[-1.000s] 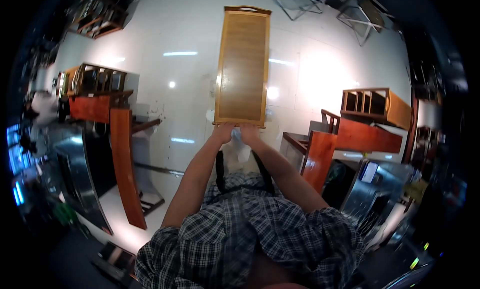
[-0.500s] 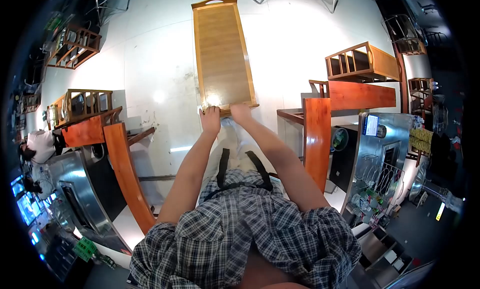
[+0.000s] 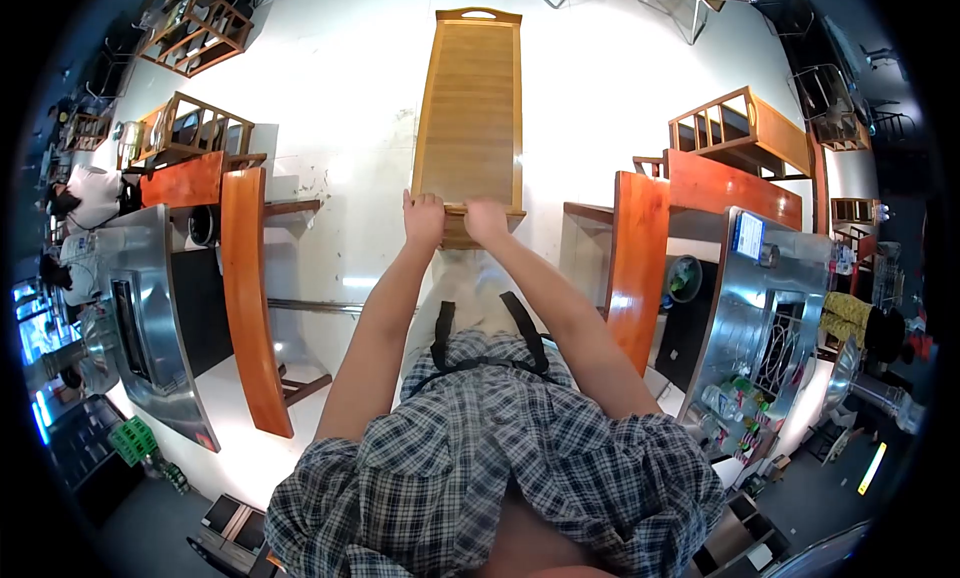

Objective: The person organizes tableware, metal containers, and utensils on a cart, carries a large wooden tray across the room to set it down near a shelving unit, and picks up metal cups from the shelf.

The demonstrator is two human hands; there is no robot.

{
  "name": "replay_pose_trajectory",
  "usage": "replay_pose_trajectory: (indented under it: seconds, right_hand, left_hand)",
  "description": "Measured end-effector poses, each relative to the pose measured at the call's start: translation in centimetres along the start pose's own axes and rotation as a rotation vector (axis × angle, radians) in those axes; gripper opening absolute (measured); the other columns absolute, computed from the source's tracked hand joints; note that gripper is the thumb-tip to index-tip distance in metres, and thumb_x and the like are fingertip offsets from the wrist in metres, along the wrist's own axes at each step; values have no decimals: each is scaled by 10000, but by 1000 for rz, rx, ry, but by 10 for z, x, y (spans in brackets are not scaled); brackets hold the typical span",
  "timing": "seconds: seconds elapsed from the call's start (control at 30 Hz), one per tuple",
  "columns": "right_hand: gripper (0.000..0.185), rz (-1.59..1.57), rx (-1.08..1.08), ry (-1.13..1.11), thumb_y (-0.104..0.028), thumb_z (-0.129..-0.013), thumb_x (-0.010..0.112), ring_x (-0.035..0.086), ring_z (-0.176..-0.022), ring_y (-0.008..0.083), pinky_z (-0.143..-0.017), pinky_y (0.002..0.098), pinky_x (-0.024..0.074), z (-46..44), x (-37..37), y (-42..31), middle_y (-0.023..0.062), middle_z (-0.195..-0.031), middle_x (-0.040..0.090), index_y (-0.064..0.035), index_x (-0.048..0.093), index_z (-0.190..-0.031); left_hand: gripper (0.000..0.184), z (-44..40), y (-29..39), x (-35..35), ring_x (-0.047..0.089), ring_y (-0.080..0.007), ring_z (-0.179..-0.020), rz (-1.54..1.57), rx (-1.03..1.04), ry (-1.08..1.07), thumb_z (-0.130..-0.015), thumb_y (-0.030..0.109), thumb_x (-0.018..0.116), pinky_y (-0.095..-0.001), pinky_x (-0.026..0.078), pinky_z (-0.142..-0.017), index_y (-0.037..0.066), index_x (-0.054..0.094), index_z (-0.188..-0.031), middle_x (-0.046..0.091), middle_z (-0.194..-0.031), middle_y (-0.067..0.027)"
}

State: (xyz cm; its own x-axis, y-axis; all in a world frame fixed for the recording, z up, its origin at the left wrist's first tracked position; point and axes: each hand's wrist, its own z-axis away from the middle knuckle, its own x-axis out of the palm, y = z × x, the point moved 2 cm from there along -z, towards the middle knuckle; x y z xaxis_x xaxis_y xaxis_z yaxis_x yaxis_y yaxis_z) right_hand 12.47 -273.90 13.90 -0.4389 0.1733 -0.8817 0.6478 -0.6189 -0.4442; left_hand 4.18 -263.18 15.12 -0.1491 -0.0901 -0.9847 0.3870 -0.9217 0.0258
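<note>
A long wooden cart (image 3: 468,118) with a flat brown top stretches ahead of me, an arched handle slot at its far end. Its near edge is under both my hands. My left hand (image 3: 425,220) has its fingers curled over that edge at the left corner. To the right of the middle, my right hand (image 3: 486,221) is wrapped round the same edge. Part of the cart's near end panel shows between and below the hands.
Orange-red benches stand at left (image 3: 248,298) and right (image 3: 637,268), beside metal-topped tables at left (image 3: 150,318) and right (image 3: 745,328). Wooden carts with open shelves stand at left (image 3: 195,128) and right (image 3: 745,133). Folding metal frames (image 3: 695,0) are at the far right.
The view has turned and shifted, so the cart has gone left and then back toward the middle. My left hand has moved out to the cart's left corner; both hands remain on its near edge.
</note>
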Motion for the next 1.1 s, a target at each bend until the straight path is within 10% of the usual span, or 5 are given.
replay_pose_trajectory:
  seconds: [0.47,1.1]
  right_hand:
    - [103,140,-55,153,-120,-724,556,592,-767,308,-689,425,468,147,55,-85,128,-775,603,-56,592,-796]
    - [114,201,46,-3,-111,-793,485,637,-750,265,-652,392,492,319,111,-193,107,-773,644,-106,590,-837]
  left_hand:
    - [153,152,-41,25,625,-216,-703,49,183,-13,-710,242,626,-369,475,-611,96,599,-744,617,-741,-65]
    - [192,360,-75,39,626,-230,-700,79,203,-20,-746,286,608,-366,497,-616,98,603,-788,626,-783,-65]
